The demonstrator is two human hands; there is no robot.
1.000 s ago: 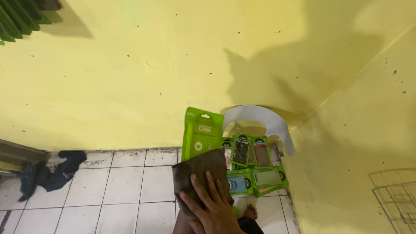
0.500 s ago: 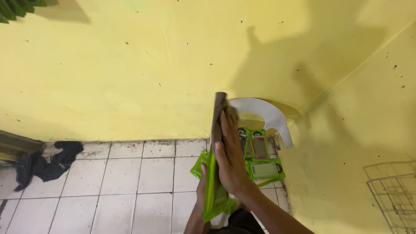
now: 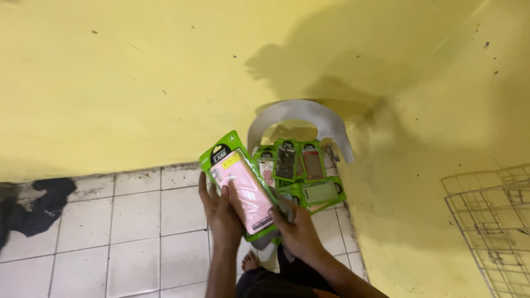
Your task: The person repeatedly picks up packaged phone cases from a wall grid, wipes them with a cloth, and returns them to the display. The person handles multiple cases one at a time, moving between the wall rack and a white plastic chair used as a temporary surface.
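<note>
Above the tiled floor point(image 3: 127, 221), near the corner of the yellow wall point(image 3: 138, 83), both hands hold one phone case packet point(image 3: 243, 185) (green card edge, pink case under clear plastic). It looks light, fairly stiff and slick, best held by its card edges. The left hand point(image 3: 221, 212) supports its lower left side, grip closed on it; the right hand point(image 3: 295, 226) pinches its bottom corner. More packets point(image 3: 301, 171) lie stacked just behind, against the wall.

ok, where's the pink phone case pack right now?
In the head view, centre frame: the pink phone case pack is held tilted between the left hand and right hand, above the tiled floor, just left of the pile of green packs.
</note>
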